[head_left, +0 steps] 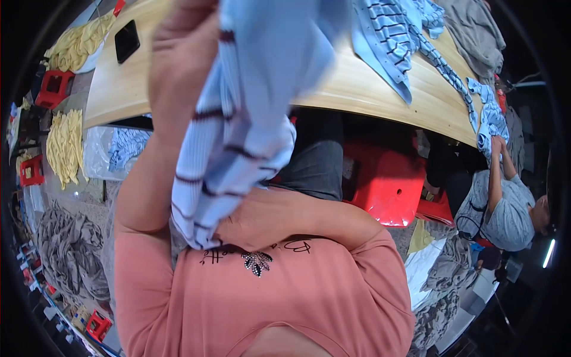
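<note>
A light blue knit garment with dark stripes (205, 154) hangs in front of my chest, stretching from the top edge of the view down to my lap. My left hand (187, 35) is raised at its upper left side, blurred, and its fingers are cut off or smeared. Close to my chest, my right hand (253, 223) grips the lower end of the garment, fingers partly hidden in the folds. More blue striped knit pieces (392, 41) lie on the wooden table (333, 89), one with a row of buttons.
A black phone (127, 41) lies at the table's left. Red stools (386, 184) stand under and beside the table. Yellow garments (65, 146) and grey ones (74, 253) are piled at the left. At the right a co-worker (499, 208) handles another blue piece (491, 113).
</note>
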`<state>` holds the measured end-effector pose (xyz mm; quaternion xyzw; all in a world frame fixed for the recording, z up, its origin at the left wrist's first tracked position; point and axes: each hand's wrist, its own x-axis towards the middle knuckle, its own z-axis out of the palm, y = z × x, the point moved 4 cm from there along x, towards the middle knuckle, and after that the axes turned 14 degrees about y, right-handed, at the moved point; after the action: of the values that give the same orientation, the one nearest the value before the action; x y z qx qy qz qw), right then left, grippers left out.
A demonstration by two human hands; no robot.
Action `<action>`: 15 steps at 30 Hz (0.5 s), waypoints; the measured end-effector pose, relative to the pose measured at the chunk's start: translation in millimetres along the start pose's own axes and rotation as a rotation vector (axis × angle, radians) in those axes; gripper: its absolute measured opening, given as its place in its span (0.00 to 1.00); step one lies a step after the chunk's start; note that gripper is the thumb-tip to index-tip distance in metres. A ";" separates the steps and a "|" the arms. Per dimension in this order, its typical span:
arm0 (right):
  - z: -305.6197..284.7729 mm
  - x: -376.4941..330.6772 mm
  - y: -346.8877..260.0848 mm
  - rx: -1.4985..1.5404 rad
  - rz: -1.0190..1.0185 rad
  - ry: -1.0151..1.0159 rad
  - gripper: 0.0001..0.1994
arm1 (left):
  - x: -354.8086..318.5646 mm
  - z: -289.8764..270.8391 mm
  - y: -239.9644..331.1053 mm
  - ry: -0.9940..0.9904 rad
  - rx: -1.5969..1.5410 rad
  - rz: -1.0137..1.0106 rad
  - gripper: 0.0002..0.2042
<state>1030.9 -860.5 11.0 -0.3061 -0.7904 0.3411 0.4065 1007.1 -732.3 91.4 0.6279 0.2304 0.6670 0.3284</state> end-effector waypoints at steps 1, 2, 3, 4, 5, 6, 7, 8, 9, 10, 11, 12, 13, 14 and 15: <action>-9.1 -6.3 -3.8 -0.007 -0.011 -0.003 0.06 | -14.2 12.9 -19.9 0.096 -0.729 -0.651 0.11; -24.8 -16.2 -10.7 0.053 -0.049 0.073 0.06 | -20.9 13.7 -21.3 -0.100 -0.830 -0.744 0.11; -39.2 -28.7 -16.5 0.118 -0.083 0.143 0.08 | -23.7 13.0 -14.1 -0.337 -0.901 -0.820 0.10; -53.3 -40.7 -20.7 0.186 -0.115 0.212 0.11 | -27.6 8.5 -22.8 -0.412 -0.854 -0.864 0.09; -66.3 -52.3 -23.9 0.256 -0.144 0.284 0.14 | -36.6 4.4 -33.9 -0.489 -0.805 -0.911 0.08; -81.8 -64.2 -15.1 0.060 -0.048 0.479 0.13 | -45.2 -4.2 -45.1 -0.489 -0.745 -1.025 0.06; -92.5 -76.7 0.9 -0.136 0.050 0.668 0.12 | -56.0 -12.6 -57.3 -0.483 -0.680 -1.139 0.05; -93.8 -83.5 29.6 -0.332 0.160 0.662 0.12 | -68.5 -18.3 -66.5 -0.442 -0.650 -1.176 0.05; -86.1 -91.7 62.7 -0.356 0.372 0.562 0.17 | -80.7 -22.0 -66.1 -0.388 -0.646 -1.183 0.04; -73.0 -91.4 86.7 -0.448 0.475 0.511 0.22 | -88.5 -23.2 -58.3 -0.394 -0.634 -1.203 0.04; -55.1 -92.3 110.7 -0.509 0.466 0.502 0.26 | -92.4 -24.8 -47.5 -0.393 -0.622 -1.217 0.05; -45.1 -88.6 125.7 -0.545 0.341 0.586 0.25 | -91.3 -22.9 -34.3 -0.409 -0.668 -1.155 0.05; -39.4 -82.6 134.4 -0.580 0.213 0.663 0.25 | -89.0 -21.6 -23.4 -0.420 -0.716 -1.090 0.06; -42.8 -65.4 137.9 -0.178 0.336 0.647 0.25 | -86.9 -21.3 -18.3 -0.433 -0.744 -1.104 0.06; -43.9 -49.8 138.0 0.224 0.449 0.611 0.25 | -88.4 -27.8 -23.7 -0.478 -0.583 -0.989 0.04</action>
<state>1120.8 -805.7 -100.2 -0.5125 -0.5043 0.3988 0.5692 982.7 -777.6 10.7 0.4635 0.2224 0.3124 0.7988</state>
